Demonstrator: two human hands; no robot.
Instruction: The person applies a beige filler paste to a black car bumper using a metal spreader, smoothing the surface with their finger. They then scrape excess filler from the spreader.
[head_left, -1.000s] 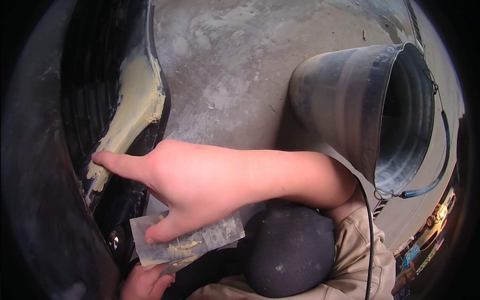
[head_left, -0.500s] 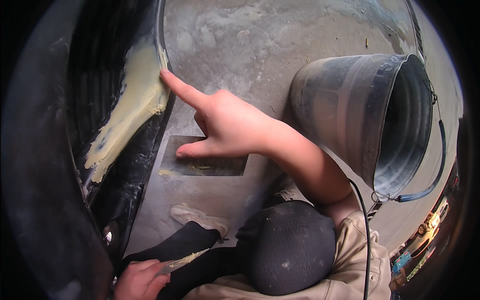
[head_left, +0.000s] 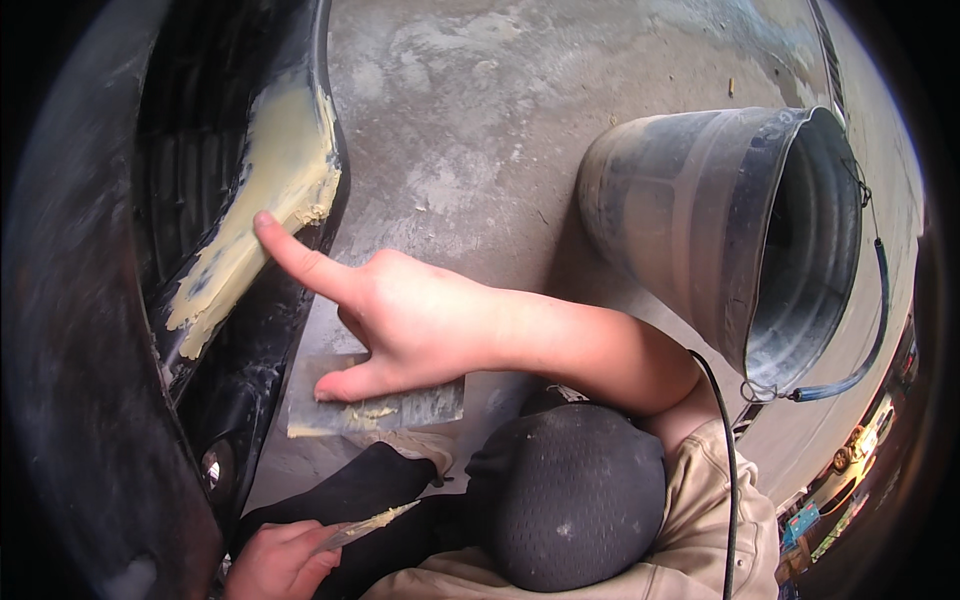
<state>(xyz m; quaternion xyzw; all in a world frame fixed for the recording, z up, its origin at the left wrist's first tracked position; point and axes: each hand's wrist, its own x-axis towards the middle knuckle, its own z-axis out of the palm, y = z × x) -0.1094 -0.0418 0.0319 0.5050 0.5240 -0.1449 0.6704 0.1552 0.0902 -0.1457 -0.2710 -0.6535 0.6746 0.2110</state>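
Cream-coloured putty (head_left: 285, 150) covers a bent strip along the black panel (head_left: 235, 350) at left. My right hand (head_left: 400, 320) reaches in from the right. Its index fingertip touches or nearly touches the putty at the bend. Its thumb lies over a thin rectangular grey scraper plate (head_left: 440, 403) with putty smears; the fingers beneath are hidden. At the lower left my left hand (head_left: 275, 562) is closed round a putty knife (head_left: 362, 528). The blade points up to the right and carries a little putty.
A metal bucket (head_left: 690, 200) lies on its side at right, its mouth and handle (head_left: 850, 385) facing right. My dark-clad knee (head_left: 570, 500) and a light shoe (head_left: 405, 442) are below. A black cable (head_left: 733, 470) runs past the beige clothing (head_left: 700, 520). Concrete floor (head_left: 450, 120) stretches beyond.
My right hand has moved down and left with the plate. Its index fingertip has slid from the putty's outer edge to its middle. My left hand with the putty knife has hardly moved.
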